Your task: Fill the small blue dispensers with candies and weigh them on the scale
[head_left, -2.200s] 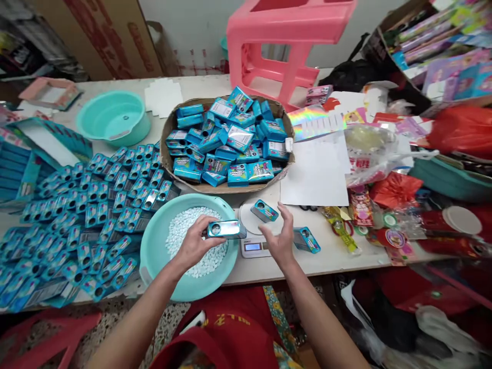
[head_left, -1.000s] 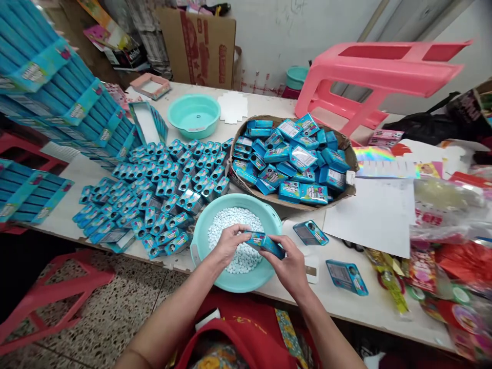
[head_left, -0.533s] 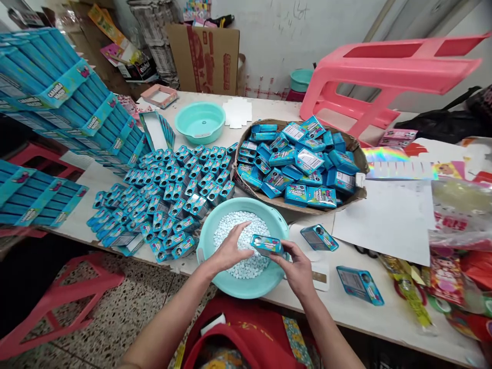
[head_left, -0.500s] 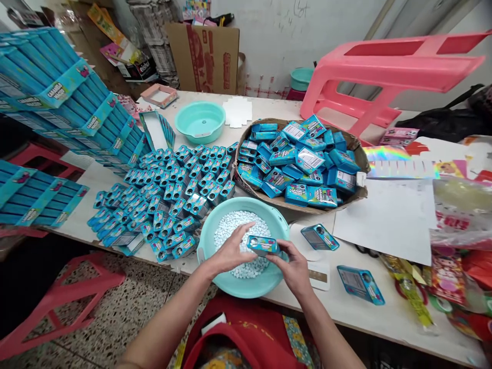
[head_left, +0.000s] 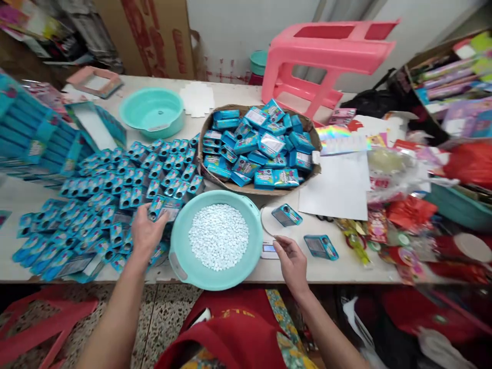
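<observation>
My left hand (head_left: 146,231) grips a small blue candy box (head_left: 166,206) between thumb and fingers, at the right edge of a crowd of standing blue boxes (head_left: 111,179) with round holes in their tops. To its right is a turquoise basin (head_left: 177,256) with a heap of small pale candies (head_left: 218,237) inside. My right hand (head_left: 292,262) holds nothing; its fingers are loosely bent and apart, just right of the basin. Close by its fingertips shows a white scale (head_left: 269,254) with a lit display, partly hidden by the basin. Two single blue boxes lie further right, one nearer (head_left: 287,214), one beyond (head_left: 321,247).
Behind the basin, a cut-down carton (head_left: 230,185) is heaped with blue boxes. An upturned pink stool (head_left: 307,51) and another turquoise basin (head_left: 152,108) stand farther back. White paper (head_left: 334,189) and wrapped sweets (head_left: 357,241) cover the right side.
The hands have parted: the left has carried a box from above the candies leftward to the standing boxes. My right hand has let go and moved off the basin. The view has swung right.
</observation>
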The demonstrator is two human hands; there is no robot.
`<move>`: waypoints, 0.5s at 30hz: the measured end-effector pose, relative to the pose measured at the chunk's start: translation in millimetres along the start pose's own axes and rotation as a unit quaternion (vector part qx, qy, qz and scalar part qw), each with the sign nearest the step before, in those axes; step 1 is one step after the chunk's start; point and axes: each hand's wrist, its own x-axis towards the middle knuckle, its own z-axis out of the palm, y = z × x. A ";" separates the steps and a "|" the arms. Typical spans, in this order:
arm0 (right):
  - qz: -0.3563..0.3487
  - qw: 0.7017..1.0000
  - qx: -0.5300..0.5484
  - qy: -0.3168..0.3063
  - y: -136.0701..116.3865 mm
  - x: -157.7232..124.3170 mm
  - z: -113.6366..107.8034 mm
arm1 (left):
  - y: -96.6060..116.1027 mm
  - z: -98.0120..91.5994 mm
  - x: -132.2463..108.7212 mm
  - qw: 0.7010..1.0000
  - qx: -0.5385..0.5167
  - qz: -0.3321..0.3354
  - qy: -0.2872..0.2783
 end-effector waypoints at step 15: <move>0.108 0.990 0.021 0.092 42.4 -19.3 -57.2 | -37.2 58.0 33.9 0.975 0.131 0.102 -0.151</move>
